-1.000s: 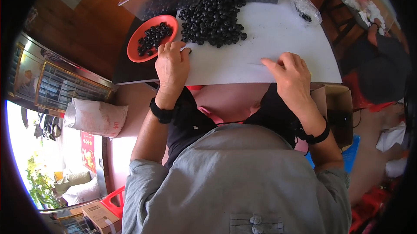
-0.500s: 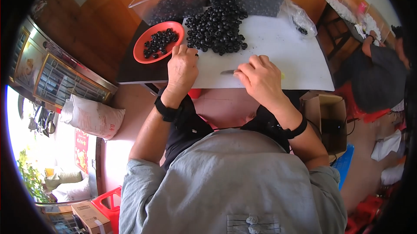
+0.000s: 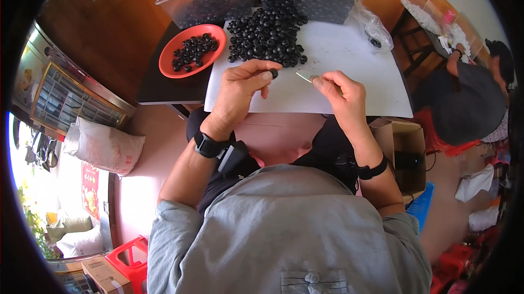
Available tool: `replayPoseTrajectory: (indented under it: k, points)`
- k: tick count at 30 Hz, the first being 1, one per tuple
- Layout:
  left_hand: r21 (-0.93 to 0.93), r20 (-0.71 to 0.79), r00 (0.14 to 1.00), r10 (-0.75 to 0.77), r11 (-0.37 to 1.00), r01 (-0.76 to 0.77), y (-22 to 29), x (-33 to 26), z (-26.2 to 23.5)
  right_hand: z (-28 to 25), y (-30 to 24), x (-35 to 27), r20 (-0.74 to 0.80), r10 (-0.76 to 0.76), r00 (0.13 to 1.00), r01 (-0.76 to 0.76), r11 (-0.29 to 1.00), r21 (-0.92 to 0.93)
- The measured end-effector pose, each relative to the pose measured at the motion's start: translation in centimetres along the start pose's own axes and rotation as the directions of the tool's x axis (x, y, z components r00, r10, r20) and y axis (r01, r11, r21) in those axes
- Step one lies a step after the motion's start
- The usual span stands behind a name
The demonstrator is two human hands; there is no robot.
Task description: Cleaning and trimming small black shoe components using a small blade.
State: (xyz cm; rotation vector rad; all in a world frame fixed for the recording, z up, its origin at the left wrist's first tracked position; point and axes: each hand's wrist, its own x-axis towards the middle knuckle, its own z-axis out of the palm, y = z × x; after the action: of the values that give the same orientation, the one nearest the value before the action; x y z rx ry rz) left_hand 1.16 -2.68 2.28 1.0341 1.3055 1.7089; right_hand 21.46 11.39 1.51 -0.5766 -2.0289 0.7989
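Note:
My left hand point(image 3: 236, 91) pinches one small round black bead-like piece point(image 3: 274, 73) between thumb and forefinger, over the white board point(image 3: 333, 51). Opposite it, my right hand point(image 3: 345, 95) is closed on a small knife point(image 3: 303, 77), whose thin blade points toward the black piece without touching it. The knife's handle is hidden in my fingers. Just beyond my hands lies a heap of similar black pieces point(image 3: 263, 37), some with a hole showing. To the left stands an orange-red bowl point(image 3: 165, 60) with more of them inside.
Two clear plastic bins point(image 3: 341, 13) filled with black pieces stand behind the heap. A crumpled clear bag point(image 3: 376, 28) lies at the right. An open cardboard box point(image 3: 386, 144) is right of my legs. Another person point(image 3: 469, 100) sits at a table farther right.
My left hand has turned and now shows a black piece at its fingertips. My right hand has tilted the knife, its blade now edge-on. The whole view has shifted slightly.

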Motion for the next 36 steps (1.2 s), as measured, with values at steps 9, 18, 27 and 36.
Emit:
replayPoseTrajectory:
  k: [9,18,27,36]
  points:
    - [-0.334,0.152,0.988,-0.011,0.941,0.062,-2.2,0.9,2.6,-0.7,-0.1,0.3,0.023,0.061,0.998,-0.062,0.998,0.02]
    - [-0.372,0.172,0.985,0.024,0.927,0.042,-2.7,0.7,2.6,0.0,0.0,0.0,0.015,-0.043,0.999,0.044,0.995,-0.094]
    - [-0.312,0.135,0.99,0.035,0.95,0.009,-2.3,0.4,3.3,-0.2,-0.2,0.0,0.042,-0.036,0.998,0.042,0.987,-0.153]
    - [-0.277,0.095,0.994,0.057,0.96,-0.029,-2.9,0.3,3.1,-0.3,0.1,0.1,0.064,-0.096,0.993,0.106,0.977,-0.184]
